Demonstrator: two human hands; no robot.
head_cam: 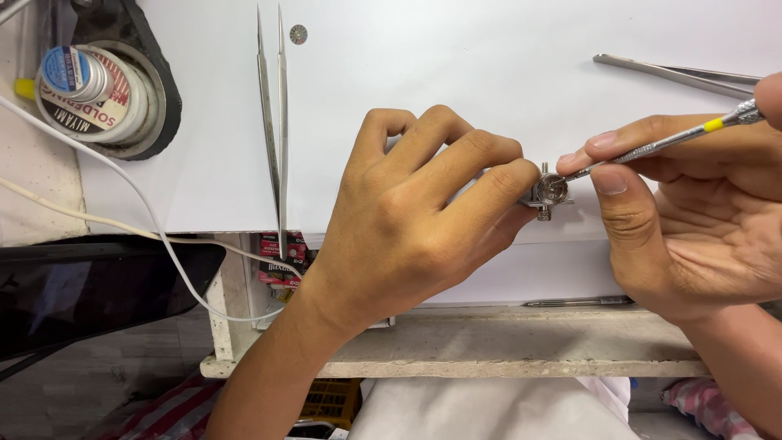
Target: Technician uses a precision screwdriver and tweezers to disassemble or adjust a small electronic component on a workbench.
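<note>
My left hand (415,212) pinches a small round metal watch case (549,194) between its fingertips, holding it just above the white sheet (456,73). My right hand (692,212) grips a thin metal probe tool (676,140) with a yellow band. The tool's tip rests inside the open back of the case. Both hands sit close together at the right of the view.
Long steel tweezers (277,122) lie on the sheet left of my hands. A second pair of tweezers (676,75) lies at the upper right. A tin and a small jar (85,85) stand at the upper left. White cables (147,212) cross the left side. A tiny disc (298,33) lies near the top.
</note>
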